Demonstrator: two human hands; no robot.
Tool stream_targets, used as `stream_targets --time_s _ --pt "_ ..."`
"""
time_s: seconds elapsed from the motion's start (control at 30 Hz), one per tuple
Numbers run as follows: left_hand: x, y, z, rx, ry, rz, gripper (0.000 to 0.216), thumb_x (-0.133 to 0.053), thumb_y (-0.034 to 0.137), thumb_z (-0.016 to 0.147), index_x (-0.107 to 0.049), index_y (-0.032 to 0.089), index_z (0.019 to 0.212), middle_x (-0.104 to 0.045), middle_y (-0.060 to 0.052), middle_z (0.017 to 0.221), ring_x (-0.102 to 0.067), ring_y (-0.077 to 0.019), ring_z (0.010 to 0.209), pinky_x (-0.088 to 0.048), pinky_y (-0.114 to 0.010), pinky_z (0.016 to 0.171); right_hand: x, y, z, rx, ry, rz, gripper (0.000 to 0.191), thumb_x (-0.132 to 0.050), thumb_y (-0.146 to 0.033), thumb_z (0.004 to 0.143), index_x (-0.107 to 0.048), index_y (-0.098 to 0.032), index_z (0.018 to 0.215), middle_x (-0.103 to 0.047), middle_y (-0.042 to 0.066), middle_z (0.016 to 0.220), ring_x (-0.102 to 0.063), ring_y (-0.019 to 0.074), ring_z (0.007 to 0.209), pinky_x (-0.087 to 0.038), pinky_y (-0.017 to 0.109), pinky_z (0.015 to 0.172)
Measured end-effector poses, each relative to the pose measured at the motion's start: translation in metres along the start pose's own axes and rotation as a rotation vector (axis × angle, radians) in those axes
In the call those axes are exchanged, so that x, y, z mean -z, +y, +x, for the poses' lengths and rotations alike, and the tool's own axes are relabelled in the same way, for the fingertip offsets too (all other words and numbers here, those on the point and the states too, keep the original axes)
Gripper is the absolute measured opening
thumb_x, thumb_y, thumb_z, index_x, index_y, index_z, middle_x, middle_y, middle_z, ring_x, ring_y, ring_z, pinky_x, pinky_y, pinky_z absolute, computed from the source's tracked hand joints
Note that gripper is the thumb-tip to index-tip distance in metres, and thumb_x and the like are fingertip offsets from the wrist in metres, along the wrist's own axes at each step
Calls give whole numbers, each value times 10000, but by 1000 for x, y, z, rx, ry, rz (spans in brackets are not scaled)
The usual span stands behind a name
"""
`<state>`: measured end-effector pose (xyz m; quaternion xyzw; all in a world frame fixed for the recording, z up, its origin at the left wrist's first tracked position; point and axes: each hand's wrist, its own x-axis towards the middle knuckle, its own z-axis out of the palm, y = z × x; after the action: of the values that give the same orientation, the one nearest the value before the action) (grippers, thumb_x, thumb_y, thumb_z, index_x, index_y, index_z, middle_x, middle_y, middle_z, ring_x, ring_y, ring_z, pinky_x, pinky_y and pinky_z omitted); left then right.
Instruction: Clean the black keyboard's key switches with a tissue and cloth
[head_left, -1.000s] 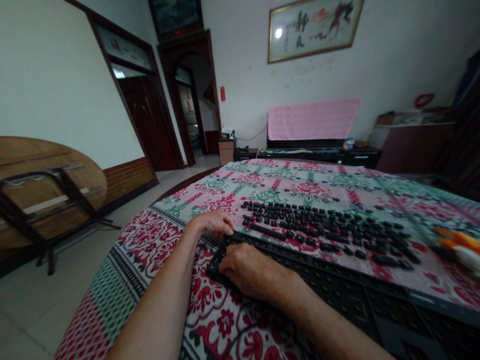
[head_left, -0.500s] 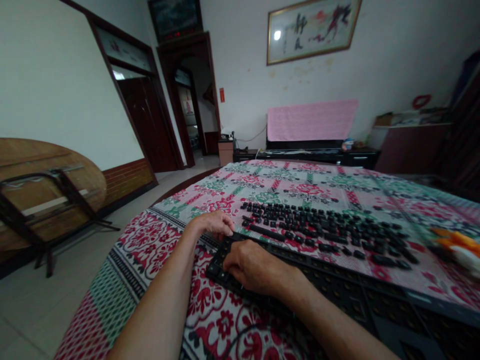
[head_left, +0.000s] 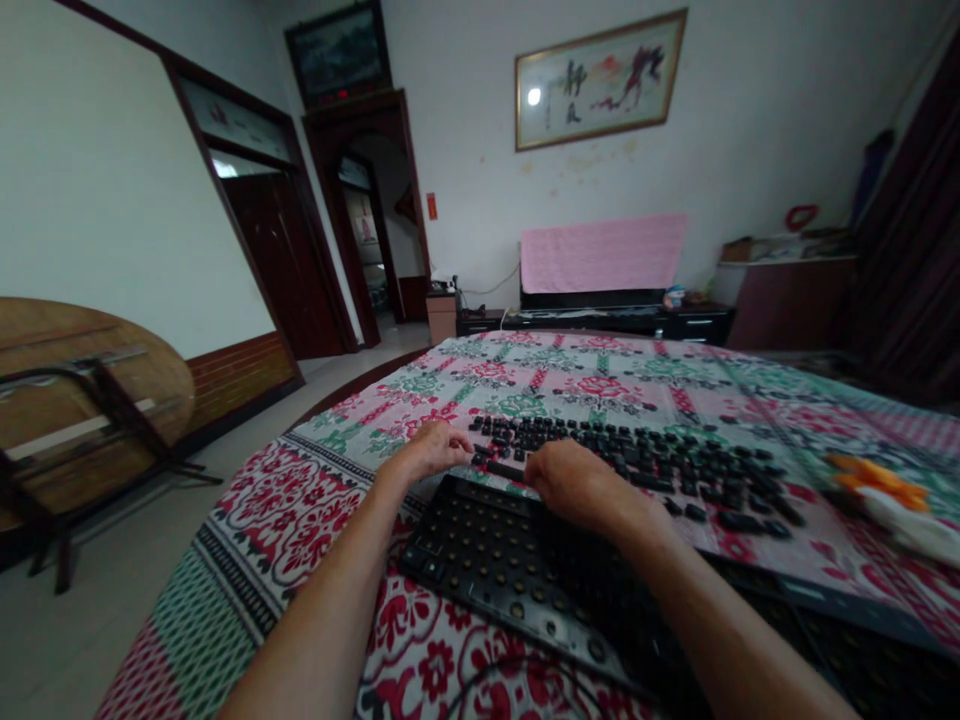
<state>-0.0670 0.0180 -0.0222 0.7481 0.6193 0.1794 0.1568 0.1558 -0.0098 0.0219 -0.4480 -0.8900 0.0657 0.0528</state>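
Note:
A black keyboard base (head_left: 495,550) with its keycaps off lies on the flowered tablecloth (head_left: 315,500) in front of me. Behind it, loose black keycaps (head_left: 645,455) are laid out in rows. My left hand (head_left: 436,448) rests knuckles-up at the base's far left corner, fingers curled down next to the leftmost keycaps. My right hand (head_left: 574,480) hovers over the near row of keycaps, fingers bent downward and hidden; what they touch does not show.
An orange and white object (head_left: 885,490) lies at the right on the cloth. A folded round wooden table (head_left: 82,390) leans at the left wall. A cabinet with a pink-draped item (head_left: 604,255) stands at the far wall. A cable (head_left: 480,690) runs near the front edge.
My right hand has moved from the keyboard base's left end forward to the rows of keycaps. The view has tilted down, showing more of the base. The left hand has stayed at the corner.

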Motion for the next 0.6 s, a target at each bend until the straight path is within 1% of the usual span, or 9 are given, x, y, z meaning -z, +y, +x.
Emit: stream_targets --time_s 0.1,0.2,0.37,0.5,0.6 --pt "-1 10 -1 -39 16 90 251 -524 284 631 -672 185 807 -601 7 621 -500 -115 591 -330 -192 533 -4 9 3 -60 15 -43 258 -446 -134 691 -671 -193 802 -656 99 790 -597 205 767 -412 267 660" --pt "1 13 -2 -27 14 109 242 -508 263 639 -676 183 793 -624 3 644 -521 -119 610 -345 -196 557 -12 13 8 -82 63 -61 264 -454 -154 696 -658 -207 854 -637 101 861 -581 211 814 -412 278 682" --pt "4 2 -5 17 3 94 235 -500 233 638 -675 162 778 -651 0 677 -537 -112 622 -363 -188 579 -30 16 15 -45 152 -42 248 -444 -172 714 -642 -203 859 -599 93 917 -560 192 848 -406 270 713" --pt "1 -6 -5 12 1 73 253 -492 257 657 -669 160 809 -657 -2 717 -543 -116 660 -372 -184 595 -36 19 17 -60 146 -31 269 -427 -163 722 -642 -209 877 -607 92 916 -558 190 858 -403 270 725" --pt "-1 -8 -4 23 -4 48 253 -499 285 662 -671 166 803 -656 -5 728 -539 -119 666 -370 -187 600 -31 24 18 -105 123 -30 278 -424 -136 708 -658 -204 841 -634 96 852 -576 186 819 -402 265 725"
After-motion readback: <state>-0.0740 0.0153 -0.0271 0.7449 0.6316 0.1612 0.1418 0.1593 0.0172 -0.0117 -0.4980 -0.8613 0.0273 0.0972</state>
